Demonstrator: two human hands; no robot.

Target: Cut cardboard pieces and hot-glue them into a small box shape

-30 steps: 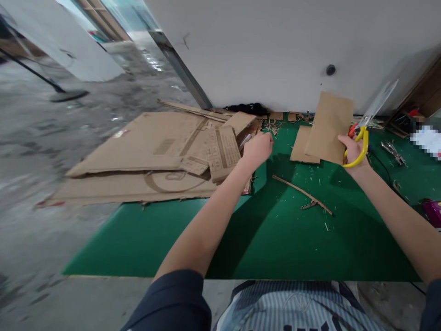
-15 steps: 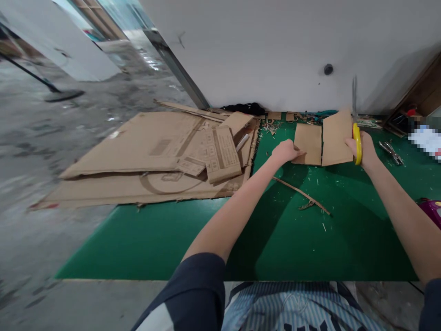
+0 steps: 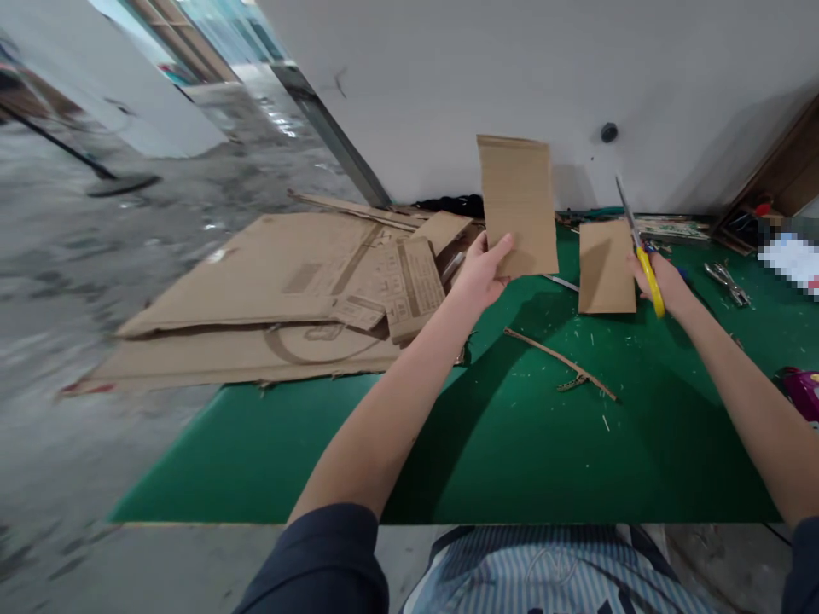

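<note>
My left hand (image 3: pixel 479 271) grips a rectangular piece of brown cardboard (image 3: pixel 519 198) by its lower left corner and holds it raised, nearly upright, above the table. At the right, my right hand (image 3: pixel 665 280) is closed on a pair of scissors with yellow handles (image 3: pixel 648 277), blades pointing up and away from me. A second cardboard rectangle (image 3: pixel 605 277) is at that hand's fingertips; I cannot tell whether it is gripped too. Between me and the pieces, a thin cardboard strip (image 3: pixel 556 356) lies on the green tabletop (image 3: pixel 512 460).
A stack of flattened cardboard (image 3: pixel 236 273) covers the table's left side and overhangs its edge. A white wall (image 3: pixel 435 102) rises behind. A metal tool (image 3: pixel 727 281) lies at the right, near a wooden box (image 3: pixel 768 183) and a purple object (image 3: pixel 801 390). Scraps dot the tabletop.
The two cardboard rectangles, side by side before, are now apart. My left hand has lifted one up and leftward. The scissors in my right hand have tilted, their tips swinging left.
</note>
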